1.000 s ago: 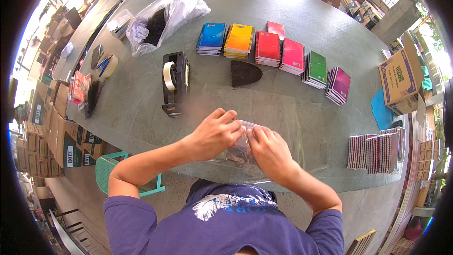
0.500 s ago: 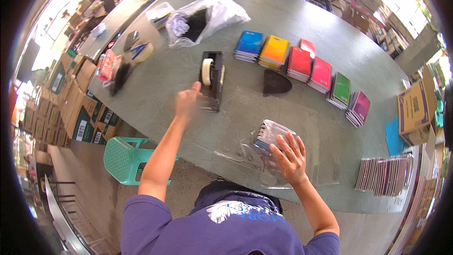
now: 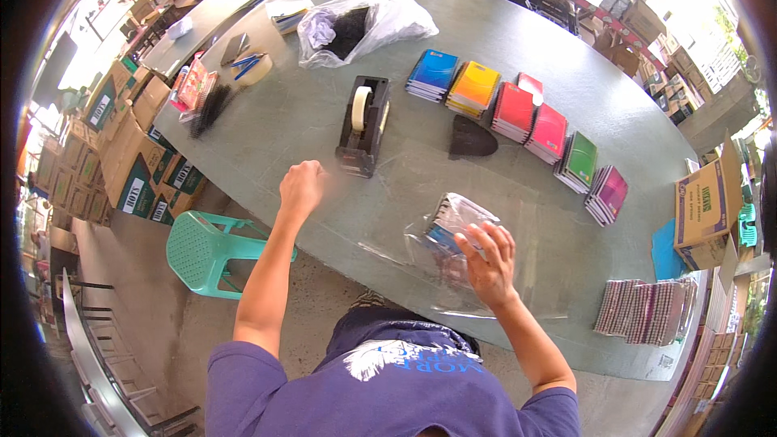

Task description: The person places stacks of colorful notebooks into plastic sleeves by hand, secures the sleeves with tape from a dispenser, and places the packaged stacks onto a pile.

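Note:
My left hand (image 3: 302, 188) is closed just left of a black tape dispenser (image 3: 366, 146) that carries a roll of pale tape (image 3: 360, 108). Motion smears its fingertips, and what they pinch, if anything, is hidden. My right hand (image 3: 490, 261), fingers apart and slightly bent, hovers over or lightly touches the near right corner of a clear plastic-wrapped stack of spiral notebooks (image 3: 453, 222). That bundle lies on clear plastic sheeting (image 3: 534, 226) spread over the grey-green table (image 3: 647, 251).
An arc of coloured notebook stacks (image 3: 514, 109) runs beyond the bundle, with a dark flat pad (image 3: 473, 138) before it. More notebooks (image 3: 643, 311) stand at right beside a carton (image 3: 702, 210). A plastic bag (image 3: 388, 24) sits at the back; a green stool (image 3: 206, 251) stands lower left.
My left hand has drawn back from the tape dispenser, leftward and toward me, and closed more. My right hand has lifted a little, its fingers bending. The whole view has shifted slightly.

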Demonstrator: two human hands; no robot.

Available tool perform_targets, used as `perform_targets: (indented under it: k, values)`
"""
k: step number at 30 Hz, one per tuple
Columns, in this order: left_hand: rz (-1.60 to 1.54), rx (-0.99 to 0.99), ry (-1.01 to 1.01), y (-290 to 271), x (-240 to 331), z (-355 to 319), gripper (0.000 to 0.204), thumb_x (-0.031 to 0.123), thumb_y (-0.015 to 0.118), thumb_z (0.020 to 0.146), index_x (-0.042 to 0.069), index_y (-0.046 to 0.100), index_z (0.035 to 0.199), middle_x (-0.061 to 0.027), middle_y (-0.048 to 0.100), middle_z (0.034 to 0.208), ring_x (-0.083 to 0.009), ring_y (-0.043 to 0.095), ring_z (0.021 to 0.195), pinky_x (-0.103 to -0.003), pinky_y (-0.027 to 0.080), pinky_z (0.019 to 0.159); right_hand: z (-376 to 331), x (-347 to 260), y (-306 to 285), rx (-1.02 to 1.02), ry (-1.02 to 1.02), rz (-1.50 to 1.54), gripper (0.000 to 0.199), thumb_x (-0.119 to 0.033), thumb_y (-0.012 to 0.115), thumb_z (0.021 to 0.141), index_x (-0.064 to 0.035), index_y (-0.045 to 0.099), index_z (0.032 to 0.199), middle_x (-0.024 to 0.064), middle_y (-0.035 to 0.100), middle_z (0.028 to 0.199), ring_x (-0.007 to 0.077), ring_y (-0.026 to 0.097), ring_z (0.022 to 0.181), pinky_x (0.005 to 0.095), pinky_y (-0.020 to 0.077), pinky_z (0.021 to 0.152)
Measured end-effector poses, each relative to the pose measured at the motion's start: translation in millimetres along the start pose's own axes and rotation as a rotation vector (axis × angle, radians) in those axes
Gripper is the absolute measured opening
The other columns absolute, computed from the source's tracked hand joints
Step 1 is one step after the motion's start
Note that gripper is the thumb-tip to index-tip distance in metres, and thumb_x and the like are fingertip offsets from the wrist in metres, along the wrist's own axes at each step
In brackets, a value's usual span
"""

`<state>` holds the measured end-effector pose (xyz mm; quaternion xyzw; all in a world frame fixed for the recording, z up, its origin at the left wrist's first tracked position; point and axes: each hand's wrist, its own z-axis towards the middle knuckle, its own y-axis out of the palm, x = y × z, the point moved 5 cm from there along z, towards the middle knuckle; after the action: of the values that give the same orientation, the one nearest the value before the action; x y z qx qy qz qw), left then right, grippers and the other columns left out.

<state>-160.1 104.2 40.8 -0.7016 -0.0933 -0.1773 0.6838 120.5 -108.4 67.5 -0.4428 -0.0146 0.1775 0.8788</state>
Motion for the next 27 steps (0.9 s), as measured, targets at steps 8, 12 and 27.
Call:
perform_targets:
  k: [8, 12, 27]
  values:
    - [-1.108, -0.461, -0.075, 60, 154, -115, 0.030, 0.032, 0.067, 0.083, 0.003, 0.067, 0.077, 0.0002, 0.059, 0.058, -0.0047, 0.047, 0.048, -0.020, 0.036, 0.043, -1, 1, -3, 0.082, -0.020, 0.046, 0.031, -0.009, 0.062, 0.072, -0.0153, 0.065, 0.102, -0.0027, 0.059, 0.111, 0.0193, 0.052, 0.108, 0.0388, 0.0333, 0.094]
    - [-0.784, -0.115, 0.137, 61, 164, -118, 0.032, 0.033, 0.068, 0.081, 0.002, 0.066, 0.071, -0.0018, 0.058, 0.053, -0.0053, 0.047, 0.047, -0.023, 0.037, 0.044, -5, 6, -2, 0.080, -0.025, 0.120, 0.017, -0.011, 0.063, 0.072, -0.0117, 0.062, 0.089, -0.0004, 0.061, 0.110, 0.0206, 0.053, 0.108, 0.0407, 0.0320, 0.095]
    - [-0.777, -0.619, 0.316, 122, 153, -179, 0.023, 0.024, 0.071, 0.078, 0.001, 0.064, 0.079, -0.0057, 0.061, 0.064, -0.0120, 0.057, 0.057, -0.026, 0.045, 0.056, 90, 46, 12, -0.662, 0.403, 0.405, 0.084, -0.034, 0.077, 0.067, -0.0097, 0.034, 0.136, 0.0171, 0.058, 0.111, 0.0334, 0.054, 0.104, 0.0425, 0.0401, 0.092]
